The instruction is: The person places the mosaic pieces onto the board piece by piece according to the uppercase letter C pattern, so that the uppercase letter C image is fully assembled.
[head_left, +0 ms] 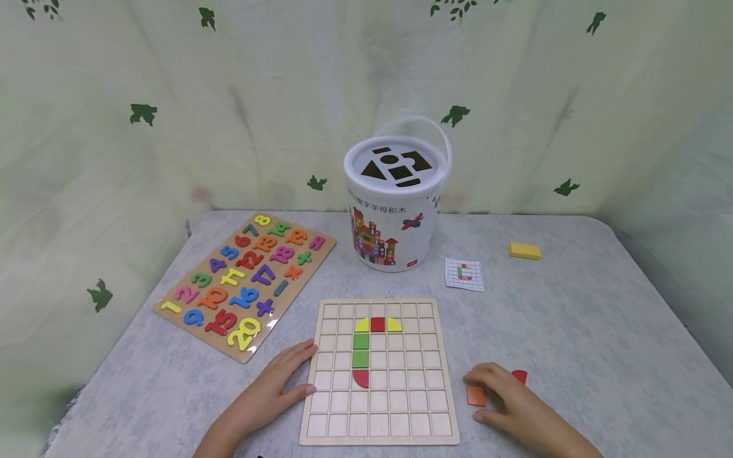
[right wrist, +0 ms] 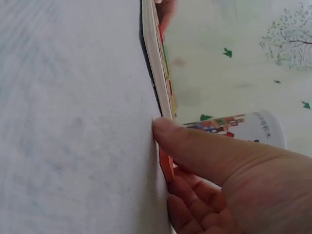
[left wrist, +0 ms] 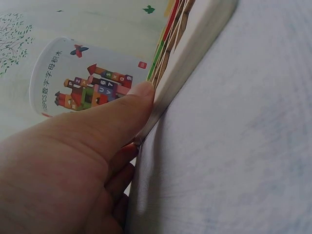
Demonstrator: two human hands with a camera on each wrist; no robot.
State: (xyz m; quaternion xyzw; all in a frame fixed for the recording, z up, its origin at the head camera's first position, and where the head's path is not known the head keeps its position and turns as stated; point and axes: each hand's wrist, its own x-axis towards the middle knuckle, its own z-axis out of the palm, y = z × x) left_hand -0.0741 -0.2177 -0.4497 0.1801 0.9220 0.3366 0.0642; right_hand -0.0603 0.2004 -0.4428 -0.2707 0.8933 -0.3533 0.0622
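At the bottom centre of the head view lies the pale wooden grid board (head_left: pixel 379 372), a half-built figure of yellow, red and green tiles in its upper middle. The left hand (head_left: pixel 280 378) lies flat with relaxed fingers against the board's left edge, steadying it. The right hand (head_left: pixel 506 397), lower right, curls over a small orange square tile (head_left: pixel 476 395), with a red piece (head_left: pixel 520 376) just beside it. I'd judge a pick-up in progress; next comes lifting cleanly. Bare grey tabletop (head_left: pixel 601 331) rightward leaves room.
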